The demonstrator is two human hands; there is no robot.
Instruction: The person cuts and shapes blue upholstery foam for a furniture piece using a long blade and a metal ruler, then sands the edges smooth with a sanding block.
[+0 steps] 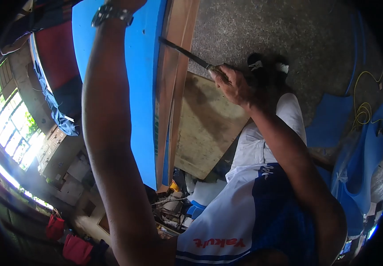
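Note:
My right hand [232, 84] is closed around the handle of a long, narrow knife [187, 54] with a dark blade. The blade points up and left, and its tip meets the edge of a blue sheet [145, 97], which lies along a wooden frame [173, 88]. My left arm stretches across the blue sheet, a watch [111, 16] on its wrist. Only the base of my left hand [133, 3] shows at the top border; its fingers are out of view.
A plywood board [207, 126] is beside the frame, near my legs. Scraps and odds and ends [173, 206] lie below the frame. Blue material [329, 119] and a yellow cord [363, 113] are on the right. Part of another person [12, 33] appears at upper left.

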